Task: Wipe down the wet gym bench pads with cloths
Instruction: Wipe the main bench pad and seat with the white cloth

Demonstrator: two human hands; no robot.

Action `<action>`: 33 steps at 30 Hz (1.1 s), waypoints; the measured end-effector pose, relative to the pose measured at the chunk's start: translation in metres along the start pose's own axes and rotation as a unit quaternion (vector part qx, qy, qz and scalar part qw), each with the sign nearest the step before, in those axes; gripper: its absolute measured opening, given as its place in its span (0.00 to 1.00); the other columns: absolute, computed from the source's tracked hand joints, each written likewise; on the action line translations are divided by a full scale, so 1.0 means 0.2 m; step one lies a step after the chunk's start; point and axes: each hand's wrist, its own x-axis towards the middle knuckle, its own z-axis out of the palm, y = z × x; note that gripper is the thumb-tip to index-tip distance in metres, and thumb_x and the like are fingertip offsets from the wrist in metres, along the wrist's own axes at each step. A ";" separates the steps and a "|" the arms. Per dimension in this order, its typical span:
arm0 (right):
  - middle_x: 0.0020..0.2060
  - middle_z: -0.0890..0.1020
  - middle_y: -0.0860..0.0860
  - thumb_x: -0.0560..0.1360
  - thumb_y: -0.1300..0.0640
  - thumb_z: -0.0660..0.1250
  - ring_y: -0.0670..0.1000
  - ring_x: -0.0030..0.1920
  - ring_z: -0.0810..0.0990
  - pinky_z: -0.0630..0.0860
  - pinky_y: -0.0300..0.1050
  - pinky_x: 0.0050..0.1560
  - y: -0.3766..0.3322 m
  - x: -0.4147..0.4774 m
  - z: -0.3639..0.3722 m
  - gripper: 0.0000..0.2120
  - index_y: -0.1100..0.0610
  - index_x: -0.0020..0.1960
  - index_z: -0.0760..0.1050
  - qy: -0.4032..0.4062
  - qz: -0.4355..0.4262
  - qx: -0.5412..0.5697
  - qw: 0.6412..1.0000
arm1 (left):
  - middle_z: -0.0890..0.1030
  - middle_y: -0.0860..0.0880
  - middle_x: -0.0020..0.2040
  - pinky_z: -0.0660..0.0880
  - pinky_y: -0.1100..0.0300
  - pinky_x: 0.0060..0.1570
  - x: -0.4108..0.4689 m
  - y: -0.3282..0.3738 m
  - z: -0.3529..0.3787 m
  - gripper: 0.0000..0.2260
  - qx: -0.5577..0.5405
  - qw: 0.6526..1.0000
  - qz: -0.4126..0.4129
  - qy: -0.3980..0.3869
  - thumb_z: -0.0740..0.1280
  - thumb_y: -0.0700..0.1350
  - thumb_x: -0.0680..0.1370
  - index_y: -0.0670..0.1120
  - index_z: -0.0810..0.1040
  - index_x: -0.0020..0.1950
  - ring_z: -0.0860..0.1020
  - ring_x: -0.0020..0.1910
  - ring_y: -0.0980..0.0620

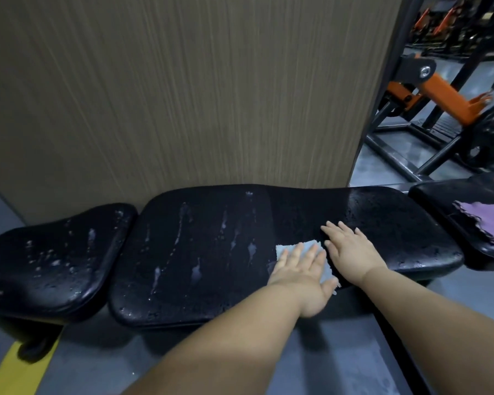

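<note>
Against the wood-grain panel [183,95] stands the long pad [206,252], black and firm-looking. Streaks and beads of water cover its left half and beads speckle its right end, so I'd expect it to be slippery there. The seat pad [54,266] to its left is spattered too. A third pad [439,195] on the right carries a purple cloth [485,220]. The small blue cloth [287,249] lies on the long pad's near middle. It looks light and limp and likely to bunch, so it is best pinned through its centre. The left hand [300,277] presses it flat, fingers straight and spread, with cloth showing past the fingertips. The right hand [351,252] rests flat on bare pad just beside the cloth, its fingers straight, holding nothing.
</note>
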 end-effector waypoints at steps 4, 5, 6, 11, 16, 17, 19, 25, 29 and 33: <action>0.77 0.56 0.44 0.83 0.51 0.49 0.47 0.77 0.50 0.45 0.49 0.76 -0.02 -0.01 0.00 0.22 0.49 0.77 0.57 -0.009 0.019 -0.003 1.000 | 0.33 0.56 0.78 0.31 0.51 0.73 -0.06 -0.03 0.02 0.28 0.018 1.000 0.008 -0.007 0.42 0.59 0.83 0.51 0.37 0.79 0.30 0.75 0.52; 0.77 0.56 0.44 0.83 0.50 0.49 0.47 0.77 0.49 0.45 0.49 0.76 -0.04 -0.02 0.00 0.22 0.49 0.77 0.57 -0.006 0.028 -0.003 1.000 | 0.33 0.55 0.78 0.31 0.51 0.73 -0.08 -0.03 0.02 0.28 0.024 1.000 0.008 -0.008 0.42 0.59 0.83 0.51 0.37 0.79 0.30 0.75 0.52; 0.77 0.56 0.44 0.83 0.49 0.48 0.47 0.77 0.49 0.44 0.50 0.76 -0.06 -0.03 0.01 0.22 0.49 0.77 0.57 -0.001 0.037 -0.007 0.999 | 0.33 0.55 0.78 0.30 0.51 0.73 -0.10 -0.04 0.03 0.28 0.029 1.000 0.007 -0.008 0.42 0.59 0.83 0.50 0.37 0.79 0.30 0.75 0.52; 0.78 0.55 0.47 0.83 0.49 0.46 0.51 0.78 0.49 0.47 0.54 0.76 -0.13 -0.05 0.02 0.23 0.52 0.77 0.55 0.011 0.051 -0.055 0.997 | 0.33 0.55 0.78 0.30 0.51 0.72 -0.17 -0.04 0.05 0.28 0.038 0.999 -0.005 -0.006 0.42 0.59 0.83 0.50 0.36 0.79 0.30 0.75 0.51; 0.78 0.54 0.48 0.83 0.48 0.46 0.52 0.78 0.49 0.47 0.52 0.76 -0.13 -0.05 0.03 0.24 0.53 0.77 0.55 0.011 0.045 -0.046 0.998 | 0.33 0.56 0.78 0.29 0.52 0.72 -0.16 -0.04 0.06 0.27 0.022 1.000 -0.020 0.000 0.41 0.59 0.83 0.51 0.36 0.79 0.30 0.75 0.52; 0.78 0.54 0.48 0.83 0.48 0.46 0.51 0.78 0.48 0.46 0.52 0.77 -0.12 -0.05 0.03 0.24 0.53 0.78 0.55 0.015 0.042 -0.042 0.998 | 0.33 0.56 0.78 0.29 0.52 0.72 -0.15 -0.04 0.06 0.27 0.018 1.000 -0.022 0.000 0.41 0.59 0.83 0.51 0.36 0.79 0.30 0.75 0.52; 0.78 0.54 0.47 0.83 0.47 0.46 0.50 0.78 0.48 0.45 0.51 0.77 -0.10 -0.05 0.04 0.24 0.51 0.78 0.55 0.021 0.035 -0.040 0.998 | 0.34 0.57 0.78 0.29 0.52 0.72 -0.14 -0.04 0.05 0.27 0.009 1.000 -0.027 0.001 0.41 0.59 0.83 0.52 0.37 0.79 0.30 0.75 0.52; 0.77 0.55 0.44 0.83 0.46 0.46 0.48 0.78 0.49 0.46 0.49 0.77 -0.09 -0.05 0.04 0.24 0.46 0.77 0.55 0.028 0.024 -0.030 0.999 | 0.34 0.57 0.78 0.30 0.52 0.73 -0.08 -0.05 0.02 0.26 -0.006 1.000 -0.029 0.001 0.41 0.58 0.83 0.52 0.37 0.79 0.30 0.75 0.53; 0.77 0.57 0.42 0.82 0.46 0.48 0.45 0.77 0.50 0.47 0.47 0.77 -0.09 -0.05 0.04 0.23 0.44 0.77 0.57 0.044 0.035 -0.023 0.998 | 0.33 0.57 0.77 0.31 0.51 0.73 -0.06 -0.08 0.01 0.26 -0.004 1.000 -0.016 -0.003 0.40 0.58 0.83 0.52 0.37 0.79 0.30 0.75 0.53; 0.76 0.59 0.40 0.82 0.46 0.49 0.44 0.77 0.52 0.47 0.46 0.76 -0.09 -0.05 0.04 0.22 0.42 0.75 0.59 0.056 0.045 -0.022 0.997 | 0.33 0.57 0.78 0.31 0.51 0.74 -0.02 -0.12 0.00 0.26 -0.008 1.000 -0.006 0.000 0.39 0.58 0.83 0.52 0.37 0.79 0.30 0.75 0.53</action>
